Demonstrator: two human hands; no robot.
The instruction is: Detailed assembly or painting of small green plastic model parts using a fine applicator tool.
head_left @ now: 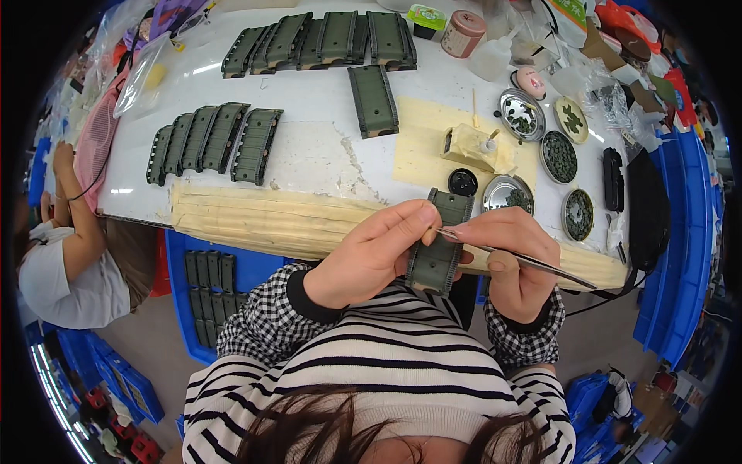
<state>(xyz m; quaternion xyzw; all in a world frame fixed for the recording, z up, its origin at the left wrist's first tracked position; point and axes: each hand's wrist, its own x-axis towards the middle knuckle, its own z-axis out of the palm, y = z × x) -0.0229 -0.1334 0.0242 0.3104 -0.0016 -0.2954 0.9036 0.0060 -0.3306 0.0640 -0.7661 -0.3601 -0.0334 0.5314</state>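
My left hand (363, 251) is closed around a curved, dark green, track-like plastic piece (437, 267) with toothed long edges, tilted in front of my chest. Slim metal tweezers (553, 271) lie in the closed fingers of my right hand (514, 240). Their tip meets the piece beside my left thumb; whether it pinches anything is too small to tell. Just beyond the hands sit a round black cap (462, 182) and a metal dish (525, 185) of small green bits. Behind them stands a tape-wrapped block (468, 151) with a thin stick in it.
Similar green pieces stand in rows at the far side (338, 39) and left (220, 139); a single piece (373, 100) lies mid-table. More dishes (558, 157) hold green bits at right. Padding (263, 220) covers the table's front edge. Below is a blue crate (255, 271); a person (77, 263) sits left.
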